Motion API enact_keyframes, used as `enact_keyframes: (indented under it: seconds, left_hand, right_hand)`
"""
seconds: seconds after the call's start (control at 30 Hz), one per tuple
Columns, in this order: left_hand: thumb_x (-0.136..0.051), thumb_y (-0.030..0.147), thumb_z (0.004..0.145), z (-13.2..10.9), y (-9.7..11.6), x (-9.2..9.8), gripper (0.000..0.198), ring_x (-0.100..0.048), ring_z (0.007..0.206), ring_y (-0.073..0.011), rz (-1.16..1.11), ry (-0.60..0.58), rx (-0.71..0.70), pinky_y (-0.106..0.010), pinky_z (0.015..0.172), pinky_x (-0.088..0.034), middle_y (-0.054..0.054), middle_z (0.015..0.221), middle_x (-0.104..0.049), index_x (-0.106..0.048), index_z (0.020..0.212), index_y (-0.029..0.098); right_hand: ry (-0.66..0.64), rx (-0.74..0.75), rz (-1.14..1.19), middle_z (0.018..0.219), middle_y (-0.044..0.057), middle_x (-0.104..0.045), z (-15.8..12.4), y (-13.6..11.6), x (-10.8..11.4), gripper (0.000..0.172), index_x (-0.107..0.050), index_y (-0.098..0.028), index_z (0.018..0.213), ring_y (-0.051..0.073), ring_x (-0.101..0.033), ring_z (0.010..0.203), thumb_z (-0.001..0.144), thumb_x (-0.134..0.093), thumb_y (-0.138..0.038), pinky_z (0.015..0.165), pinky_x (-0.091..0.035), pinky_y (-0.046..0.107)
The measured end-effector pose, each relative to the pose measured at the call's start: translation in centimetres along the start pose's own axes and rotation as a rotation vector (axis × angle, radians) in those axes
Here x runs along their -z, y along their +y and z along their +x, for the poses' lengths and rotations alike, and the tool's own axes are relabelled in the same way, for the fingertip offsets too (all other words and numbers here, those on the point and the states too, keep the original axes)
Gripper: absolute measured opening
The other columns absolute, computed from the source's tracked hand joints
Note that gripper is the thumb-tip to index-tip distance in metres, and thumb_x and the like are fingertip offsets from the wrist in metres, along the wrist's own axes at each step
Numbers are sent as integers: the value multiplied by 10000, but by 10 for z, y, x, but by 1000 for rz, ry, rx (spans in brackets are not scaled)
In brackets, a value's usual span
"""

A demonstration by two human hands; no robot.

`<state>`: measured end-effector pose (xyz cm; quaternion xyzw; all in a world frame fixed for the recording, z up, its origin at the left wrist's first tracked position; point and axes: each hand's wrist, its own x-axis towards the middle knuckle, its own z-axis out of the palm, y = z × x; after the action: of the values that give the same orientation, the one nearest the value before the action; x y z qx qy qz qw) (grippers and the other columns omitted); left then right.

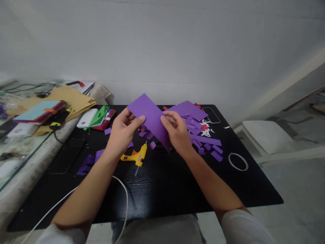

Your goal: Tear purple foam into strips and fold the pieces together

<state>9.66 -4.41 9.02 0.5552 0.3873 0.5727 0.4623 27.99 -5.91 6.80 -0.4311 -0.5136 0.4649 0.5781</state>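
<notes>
Between my two hands I hold up a purple sheet of paper (pixel 149 113), tilted above the black table. My left hand (pixel 124 127) pinches its left edge, thumb on the near face and fingers behind. On the right side, my right hand (pixel 176 130) grips the sheet the same way, and the sheet's lower corner bends downward. Below the left hand lies a yellow glue gun (pixel 137 156) with a grey glue stick poking from its rear. Small purple paper squares (pixel 152 145) are scattered under the sheet. Another purple sheet (pixel 188 110) lies behind my right hand.
Purple strips (pixel 207 140) and white paper scraps (pixel 206 130) cover the right of the black table (pixel 162 193). A folded purple piece (pixel 86 165) lies left, near a white cable (pixel 126 196). Colored paper bundles (pixel 100 117) sit back left. A white ring (pixel 238 161) lies near the right edge.
</notes>
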Motion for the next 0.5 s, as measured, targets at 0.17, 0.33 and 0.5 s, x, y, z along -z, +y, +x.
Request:
enact_keyframes:
  seconds: [0.17,0.33,0.5]
  left_hand:
    - [-804,281,796,-1,-2,1,226,-598,615,-103,45,-41,7,-229,590,-523,11,753,-673,-690,955,168]
    - [-810,289,793,-4,-5,-3,258,-697,745,-141,48,-147,64,-270,707,-586,-24,856,-739,-681,984,172]
    - [-849,341,778,-8,-1,-4,320,-687,749,-148,122,-76,22,-258,677,-577,-19,883,-746,-694,1011,188]
  right_hand:
    - [-55,72,-106,1058,45,-731,-6,5,-2,396,-604,-263,1193,209,-718,988,902,-753,-487,912,-599,383]
    - [16,99,-101,997,40,-751,-7,-2,5,225,-658,-236,1023,196,-728,949,926,-720,-430,903,-596,373]
    - [-26,73,-120,855,15,-746,-9,-5,9,167,-699,-225,891,184,-714,842,904,-737,-387,818,-591,353]
